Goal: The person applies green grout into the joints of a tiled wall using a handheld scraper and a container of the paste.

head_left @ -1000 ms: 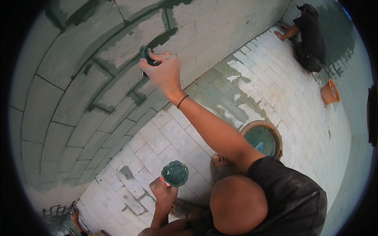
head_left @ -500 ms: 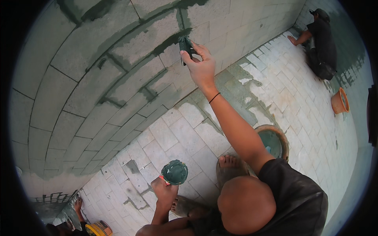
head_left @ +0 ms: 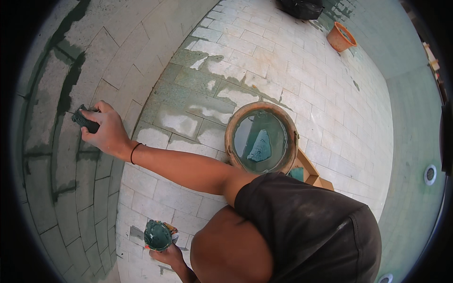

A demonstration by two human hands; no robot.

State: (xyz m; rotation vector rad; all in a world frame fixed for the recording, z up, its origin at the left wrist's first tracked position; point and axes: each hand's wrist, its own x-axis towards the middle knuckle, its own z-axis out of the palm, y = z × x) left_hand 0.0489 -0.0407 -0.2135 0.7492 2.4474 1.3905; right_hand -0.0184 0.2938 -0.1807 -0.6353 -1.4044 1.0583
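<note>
My right hand (head_left: 107,128) reaches out to the tiled wall (head_left: 111,63) on the left. Between its thumb and fingers is a small dark ribbed block (head_left: 88,121) smeared with green grout, its far end at a joint between tiles. Dark green grout (head_left: 71,80) lies in smeared bands along the nearby joints. Lower down, my left hand (head_left: 171,256) is closed around a small cup (head_left: 175,233) with a coloured outside. Thick green grout (head_left: 158,236) fills the cup, which is held up off the floor with its mouth upward.
A round tub (head_left: 228,137) of greenish water stands on the tiled floor (head_left: 325,127) beside my right arm, a pale blue sponge-like piece (head_left: 260,146) in it. A cardboard box (head_left: 307,165) sits behind it. Farther off are an orange bucket (head_left: 338,40) and part of a dark-clothed person (head_left: 302,8).
The view has turned rightward, bringing the whole tub into sight and cutting off most of the co-worker. My right hand still holds the block at the wall; my left still holds the cup.
</note>
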